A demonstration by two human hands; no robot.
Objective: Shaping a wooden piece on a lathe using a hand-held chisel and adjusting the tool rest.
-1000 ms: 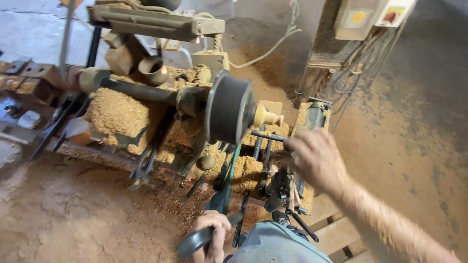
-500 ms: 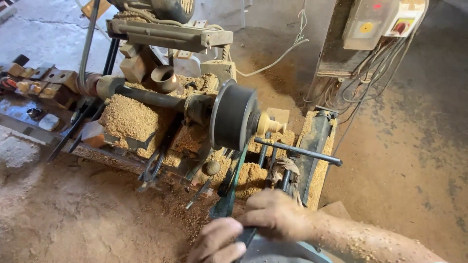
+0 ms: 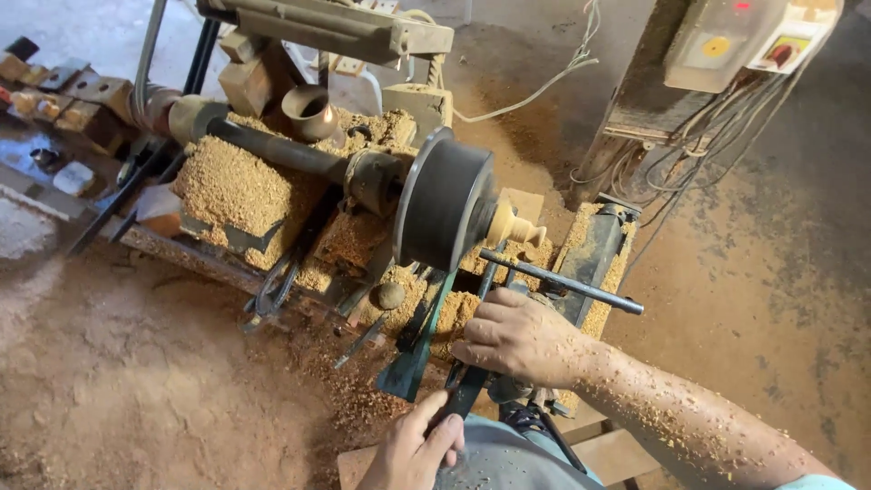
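The right hand (image 3: 522,338) lies knuckles-up over the upper end of a dark chisel (image 3: 467,392), fingers curled down on it, just below the steel rest bar (image 3: 562,281). The left hand (image 3: 413,449) sits at 6 o'clock of the frame, fingers wrapped around the chisel's lower end; the tool runs between both hands, pointing toward 12 o'clock. The pale workpiece (image 3: 515,227) projects from the dark chuck disc (image 3: 446,207), just above the bar and apart from both hands. A green blade (image 3: 419,340) leans at 9 o'clock of the right hand, near but not touching. Sawdust heaps (image 3: 240,186) crowd the lathe bed to the left; the open room is the bare floor (image 3: 771,299) at 3 o'clock, beyond the bar's free end. Wiring (image 3: 717,136) hangs from a box at 1 o'clock. Half a second earlier the right hand was lower, close to the left at the frame bottom; it has since moved up toward the bar.
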